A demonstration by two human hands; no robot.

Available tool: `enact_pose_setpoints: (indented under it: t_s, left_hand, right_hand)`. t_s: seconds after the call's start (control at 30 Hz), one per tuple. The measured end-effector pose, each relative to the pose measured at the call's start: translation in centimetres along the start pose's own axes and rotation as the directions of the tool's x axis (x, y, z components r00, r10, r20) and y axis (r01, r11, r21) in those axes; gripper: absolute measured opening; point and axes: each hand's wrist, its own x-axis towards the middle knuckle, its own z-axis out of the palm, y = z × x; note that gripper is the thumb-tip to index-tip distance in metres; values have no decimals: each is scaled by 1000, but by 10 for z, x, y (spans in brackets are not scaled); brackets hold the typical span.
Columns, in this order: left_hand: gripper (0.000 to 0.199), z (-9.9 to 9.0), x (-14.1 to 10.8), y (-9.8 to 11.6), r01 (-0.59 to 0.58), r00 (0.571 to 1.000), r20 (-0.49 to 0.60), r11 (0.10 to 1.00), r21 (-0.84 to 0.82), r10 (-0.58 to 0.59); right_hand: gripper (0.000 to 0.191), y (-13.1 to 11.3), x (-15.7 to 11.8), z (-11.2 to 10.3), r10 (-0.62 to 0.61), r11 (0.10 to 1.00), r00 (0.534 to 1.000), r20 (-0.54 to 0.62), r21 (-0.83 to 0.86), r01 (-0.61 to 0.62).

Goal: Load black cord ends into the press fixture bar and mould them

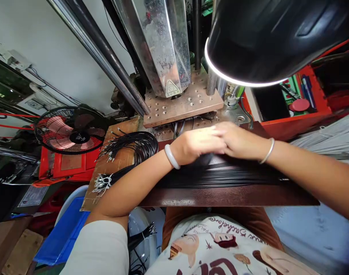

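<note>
My left hand (202,143), wearing a white bangle, and my right hand (239,140), with a silver bangle, meet in front of the press, above the table's back part. The fingers of both look curled and overlap. Motion blurs them, and whatever is between them is hidden. Beneath my wrists a row of long black cables (220,178) lies across the dark red tabletop (220,196). Behind my hands stands the press's drilled metal plate (185,109), with a few grey and white wires under it.
Coiled black cables (147,145) and a tied bundle's white ends (102,182) lie on cardboard at the left. Beyond are a fan (77,135) and a blue bin (61,233). A black lamp (266,46) hangs upper right, above a red tray (294,122). Grey cables (331,133) lie farther right.
</note>
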Motion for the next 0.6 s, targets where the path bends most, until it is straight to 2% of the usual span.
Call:
enact_pose_setpoints:
  t_s: [0.03,0.07,0.13,0.2,0.27,0.37,0.43,0.53,0.6]
  left_hand:
    - [18,0,-1,-4,71,987,-139,997,-43,-76]
    - [18,-2,-2,-10,146,951,-263,986,-85,-164]
    - [18,-4,-8,-21,281,867,-388,950,-137,-313]
    - [15,-4,-14,-30,370,843,-372,921,-119,-387]
    - [10,0,-17,-37,416,852,-317,906,-76,-418]
    - [9,8,-17,-41,427,850,-291,898,-108,-439]
    - [10,11,-16,-39,406,842,-312,897,-174,-441]
    - [13,10,-15,-34,389,840,-306,891,-235,-448]
    - [17,9,-18,-31,400,846,-278,887,-231,-454]
  right_hand:
    - [34,12,1,1,6,999,999,40,-41,-5]
    - [35,22,-1,3,12,998,997,79,-60,-7]
    - [35,32,-9,6,50,998,993,108,-42,-45]
    - [33,24,-19,9,69,998,991,116,3,-70]
    - [31,6,-23,10,103,992,986,128,60,-112]
    - [31,-21,-12,9,227,958,972,58,168,-233]
    - [38,-30,3,10,319,908,948,10,282,-309]
    - [33,-32,20,13,418,764,895,153,474,-438]
    - [29,-32,22,14,477,709,852,214,479,-518]
